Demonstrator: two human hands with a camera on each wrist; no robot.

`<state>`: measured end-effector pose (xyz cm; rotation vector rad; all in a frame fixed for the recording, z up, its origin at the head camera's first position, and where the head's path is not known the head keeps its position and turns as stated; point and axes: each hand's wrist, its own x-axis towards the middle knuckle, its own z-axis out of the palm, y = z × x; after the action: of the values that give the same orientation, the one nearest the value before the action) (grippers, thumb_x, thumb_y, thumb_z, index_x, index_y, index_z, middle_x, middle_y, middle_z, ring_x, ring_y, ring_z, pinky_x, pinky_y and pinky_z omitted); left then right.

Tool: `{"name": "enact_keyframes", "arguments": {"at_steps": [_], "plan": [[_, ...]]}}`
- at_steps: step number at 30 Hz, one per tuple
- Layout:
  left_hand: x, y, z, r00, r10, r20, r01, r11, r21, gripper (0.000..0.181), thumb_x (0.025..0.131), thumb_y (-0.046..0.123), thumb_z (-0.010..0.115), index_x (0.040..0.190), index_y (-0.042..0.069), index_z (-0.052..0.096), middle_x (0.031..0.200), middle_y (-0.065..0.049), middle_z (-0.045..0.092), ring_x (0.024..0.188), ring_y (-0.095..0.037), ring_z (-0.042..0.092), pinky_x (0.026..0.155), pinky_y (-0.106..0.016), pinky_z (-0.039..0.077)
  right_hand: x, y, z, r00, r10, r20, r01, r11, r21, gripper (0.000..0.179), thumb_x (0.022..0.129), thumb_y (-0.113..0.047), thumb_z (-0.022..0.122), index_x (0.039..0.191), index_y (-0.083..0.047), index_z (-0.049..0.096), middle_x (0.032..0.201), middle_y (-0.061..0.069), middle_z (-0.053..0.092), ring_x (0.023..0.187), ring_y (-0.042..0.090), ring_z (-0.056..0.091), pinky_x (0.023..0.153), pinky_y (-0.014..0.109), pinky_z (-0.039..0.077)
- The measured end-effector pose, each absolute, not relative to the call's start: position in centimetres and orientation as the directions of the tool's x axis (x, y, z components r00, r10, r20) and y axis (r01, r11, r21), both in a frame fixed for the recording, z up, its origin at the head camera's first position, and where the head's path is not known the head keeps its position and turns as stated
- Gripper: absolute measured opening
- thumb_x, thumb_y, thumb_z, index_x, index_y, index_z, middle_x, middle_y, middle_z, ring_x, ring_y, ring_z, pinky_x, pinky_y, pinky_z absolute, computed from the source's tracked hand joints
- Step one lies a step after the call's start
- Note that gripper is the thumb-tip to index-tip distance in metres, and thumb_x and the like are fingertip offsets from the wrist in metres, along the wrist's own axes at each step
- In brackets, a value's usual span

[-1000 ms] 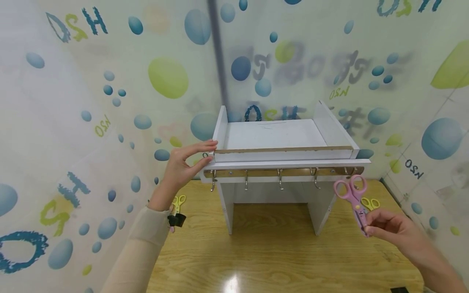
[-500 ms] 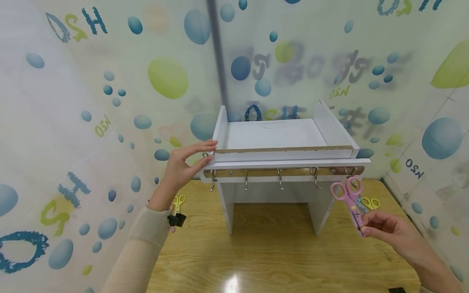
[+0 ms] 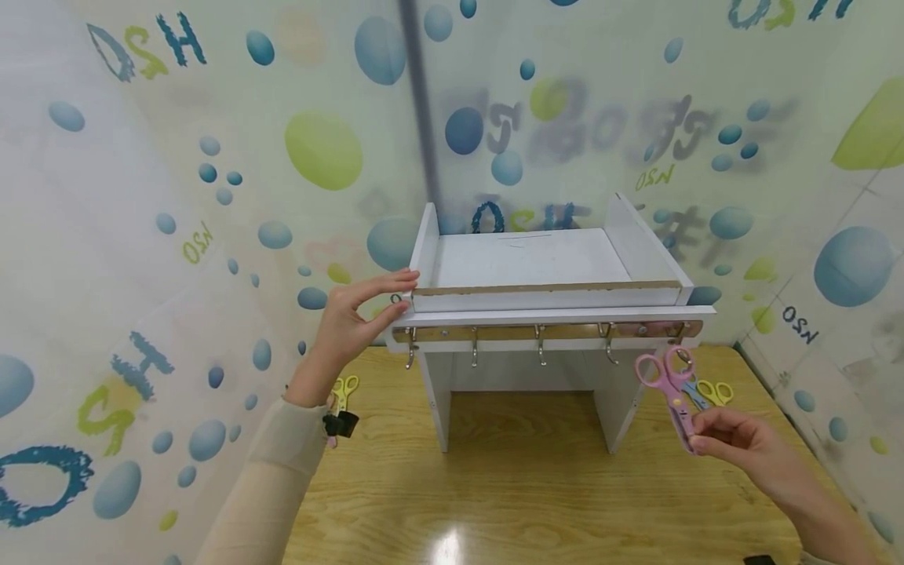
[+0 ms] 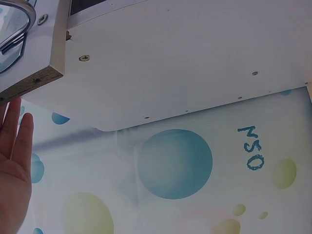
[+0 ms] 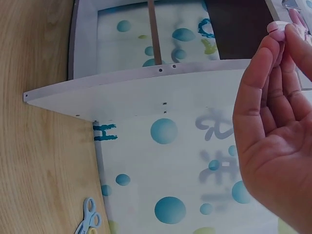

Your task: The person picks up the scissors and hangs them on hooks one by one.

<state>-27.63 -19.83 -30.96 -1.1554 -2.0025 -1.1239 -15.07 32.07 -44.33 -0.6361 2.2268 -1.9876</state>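
Observation:
A white shelf unit (image 3: 547,300) stands on the wooden table, a metal rail (image 3: 508,333) with several hooks along its front. My left hand (image 3: 356,314) holds its left front corner, fingers at the side board and thumb lower, by the ledge. In the left wrist view its straight fingers (image 4: 22,141) lie by the board's end. My right hand (image 3: 749,451) pinches pink scissors (image 3: 671,386) at the blade end, handles upward. Their loops are just below the rail's right end, overlapping the hook (image 3: 679,333) there. The right wrist view shows only a pink tip (image 5: 277,31) between thumb and forefinger.
Blue scissors (image 3: 695,395) and yellow scissors (image 3: 716,392) lie on the table (image 3: 523,502) behind the right hand. More yellow scissors (image 3: 344,388) are beside the left wrist, partly hidden. Patterned curtain walls (image 3: 325,149) close in the back and sides.
My right hand has shifted left and slightly down with the pink scissors, bringing the loops under the right end of the rail. Blue scissors now show behind them. The left hand stays put.

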Motion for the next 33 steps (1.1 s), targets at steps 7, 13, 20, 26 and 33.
{"name": "enact_keyframes", "arguments": {"at_steps": [7, 13, 20, 26, 33], "plan": [[-27.6, -19.9, -30.9, -0.478, 0.415, 0.774, 0.877, 0.27, 0.397, 0.033, 0.084, -0.007, 0.074, 0.116, 0.002, 0.073, 0.122, -0.019, 0.071, 0.125, -0.011, 0.063, 0.106, -0.025, 0.05, -15.3, 32.1, -44.9, -0.921, -0.342, 0.188, -0.231, 0.091, -0.969, 0.031, 0.098, 0.011, 0.049, 0.105, -0.013, 0.068, 0.093, -0.011, 0.07, 0.079, 0.003, 0.065, 0.071, 0.02, 0.057], [-27.5, -19.9, -30.9, -0.48, 0.415, 0.773, 0.876, 0.271, 0.398, 0.032, 0.084, -0.006, 0.074, 0.115, 0.002, 0.073, 0.122, -0.019, 0.071, 0.125, -0.01, 0.063, 0.106, -0.026, 0.05, -15.5, 32.1, -45.3, -0.922, -0.338, 0.186, -0.219, 0.064, -0.974, 0.031, 0.098, 0.011, 0.049, 0.105, -0.013, 0.068, 0.094, -0.011, 0.071, 0.081, 0.004, 0.066, 0.074, 0.019, 0.057], [-27.5, -19.8, -30.9, -0.468, 0.412, 0.782, 0.882, 0.264, 0.389, 0.033, 0.083, -0.009, 0.074, 0.115, 0.001, 0.073, 0.121, -0.019, 0.071, 0.124, -0.01, 0.063, 0.106, -0.025, 0.049, -15.6, 32.1, -45.8, -0.916, -0.348, 0.2, -0.222, 0.023, -0.975, 0.034, 0.099, 0.012, 0.047, 0.107, -0.013, 0.067, 0.096, -0.011, 0.071, 0.084, 0.003, 0.067, 0.077, 0.018, 0.057], [-27.6, -19.9, -30.9, -0.471, 0.413, 0.78, 0.881, 0.256, 0.397, 0.033, 0.083, -0.008, 0.074, 0.115, 0.001, 0.073, 0.122, -0.02, 0.071, 0.125, -0.012, 0.063, 0.106, -0.026, 0.049, -15.6, 32.1, -46.1, -0.916, -0.34, 0.215, -0.227, -0.006, -0.974, 0.034, 0.099, 0.012, 0.045, 0.107, -0.013, 0.066, 0.098, -0.01, 0.07, 0.085, 0.005, 0.067, 0.076, 0.018, 0.057], [-27.6, -19.9, -31.0, -0.474, 0.411, 0.779, 0.88, 0.256, 0.4, 0.034, 0.083, -0.008, 0.074, 0.115, 0.001, 0.073, 0.121, -0.02, 0.071, 0.125, -0.012, 0.063, 0.106, -0.027, 0.049, -15.7, 32.0, -46.1, -0.914, -0.336, 0.229, -0.247, 0.011, -0.969, 0.033, 0.1, 0.012, 0.045, 0.109, -0.012, 0.065, 0.1, -0.011, 0.07, 0.087, 0.003, 0.068, 0.078, 0.018, 0.057]]}}
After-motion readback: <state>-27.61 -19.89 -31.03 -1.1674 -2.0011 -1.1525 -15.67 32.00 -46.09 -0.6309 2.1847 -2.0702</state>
